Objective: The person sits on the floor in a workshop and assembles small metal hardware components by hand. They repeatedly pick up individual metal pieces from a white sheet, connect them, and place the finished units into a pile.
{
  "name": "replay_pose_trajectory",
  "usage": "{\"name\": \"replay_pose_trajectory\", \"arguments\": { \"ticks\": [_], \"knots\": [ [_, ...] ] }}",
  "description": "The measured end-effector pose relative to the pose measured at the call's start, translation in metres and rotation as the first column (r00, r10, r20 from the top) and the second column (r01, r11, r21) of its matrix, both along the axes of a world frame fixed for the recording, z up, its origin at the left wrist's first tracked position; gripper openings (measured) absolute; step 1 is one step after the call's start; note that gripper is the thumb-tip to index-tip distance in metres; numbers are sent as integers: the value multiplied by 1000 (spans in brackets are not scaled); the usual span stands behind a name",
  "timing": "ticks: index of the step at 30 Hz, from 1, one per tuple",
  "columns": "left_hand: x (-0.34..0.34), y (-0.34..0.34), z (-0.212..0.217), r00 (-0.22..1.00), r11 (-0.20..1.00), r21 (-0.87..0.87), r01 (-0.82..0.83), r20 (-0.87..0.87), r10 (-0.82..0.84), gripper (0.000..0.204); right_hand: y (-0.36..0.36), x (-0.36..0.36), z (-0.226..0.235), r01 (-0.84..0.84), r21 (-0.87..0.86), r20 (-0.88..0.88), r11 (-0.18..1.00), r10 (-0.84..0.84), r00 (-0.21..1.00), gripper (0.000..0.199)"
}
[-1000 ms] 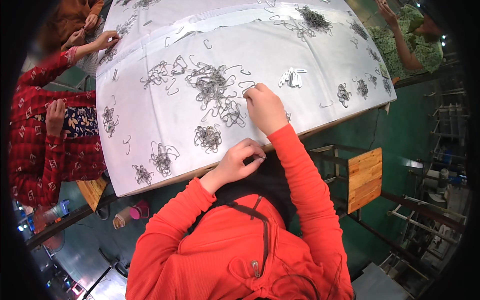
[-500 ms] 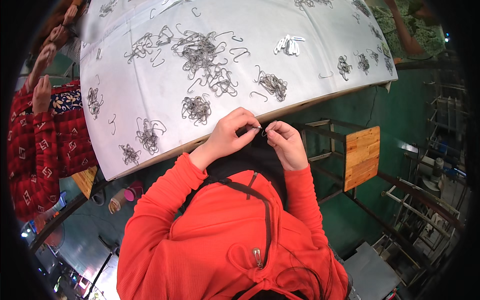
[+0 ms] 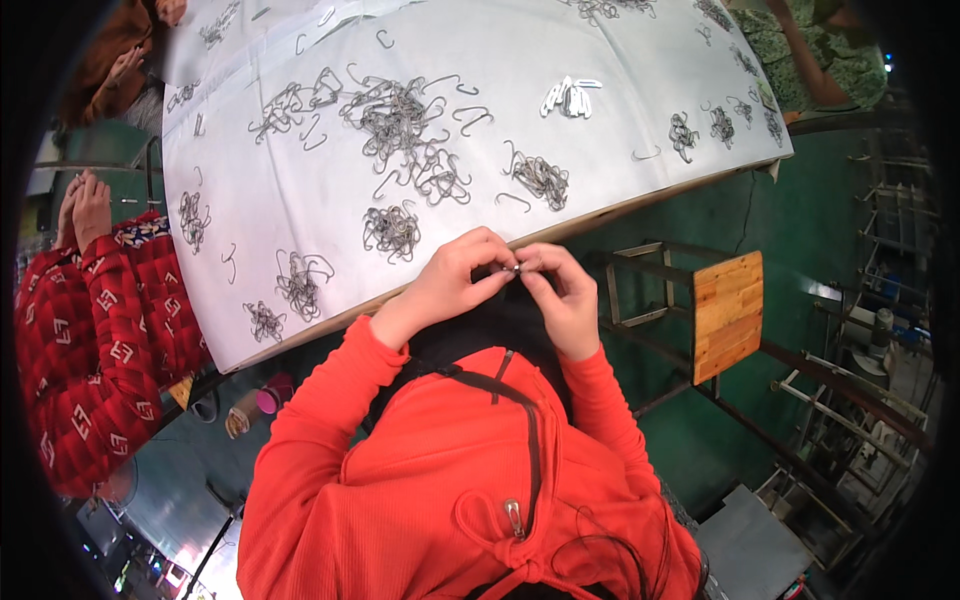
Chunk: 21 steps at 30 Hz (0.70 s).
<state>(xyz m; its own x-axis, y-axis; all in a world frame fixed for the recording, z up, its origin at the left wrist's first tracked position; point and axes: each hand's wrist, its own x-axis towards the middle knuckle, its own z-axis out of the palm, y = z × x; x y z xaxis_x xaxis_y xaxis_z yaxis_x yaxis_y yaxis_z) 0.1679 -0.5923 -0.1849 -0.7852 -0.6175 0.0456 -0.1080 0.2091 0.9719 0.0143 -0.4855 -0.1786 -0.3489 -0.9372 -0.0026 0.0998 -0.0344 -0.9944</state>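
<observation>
Your left hand [image 3: 455, 280] and right hand [image 3: 560, 295] meet just off the near edge of the desk [image 3: 300, 200], fingertips pinched together on a small metal piece [image 3: 517, 268]. Both hands are closed around it, and it is too small to tell its shape. It sits between your thumbs and forefingers, just clear of the desk edge and above your dark lap.

The desk is covered in white sheeting. Nearest your hands, just beyond the desk edge, lie two tangles of grey wire hooks: one [image 3: 392, 230] by your left hand and one [image 3: 540, 178] further right. A large heap of hooks [image 3: 395, 115] lies further in, at the middle of the desk. Toward the desk's left edge you have three smaller clumps [image 3: 300, 280], with loose single hooks scattered among them. A single cluster of flat white clips [image 3: 568, 97] lies at the far side, right of the large heap.

Right of the desk stands one wooden-topped stool [image 3: 727, 315] on a metal frame. Left of the desk sits a person in a red patterned sleeve [image 3: 110, 340]. No labels or signs are readable.
</observation>
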Motion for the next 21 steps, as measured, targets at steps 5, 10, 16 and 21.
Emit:
{"name": "replay_pose_trajectory", "arguments": {
  "ticks": [5,10,16,21],
  "knots": [
    [-21,-49,33,977,957,-272,102,207,-46,11,15,1,5,32,5,-225,999,-30,974,10],
    [-113,-114,13,974,796,-594,-114,91,208,16,24,0,-2,101,22,-225,995,-94,970,12],
    [-148,-134,-11,891,734,-662,-152,230,392,12,30,-1,5,111,20,-261,994,-102,960,12],
    [-119,-129,-4,897,714,-673,-192,175,406,10,33,-5,0,151,25,-260,988,-139,956,11]
  ]
}}
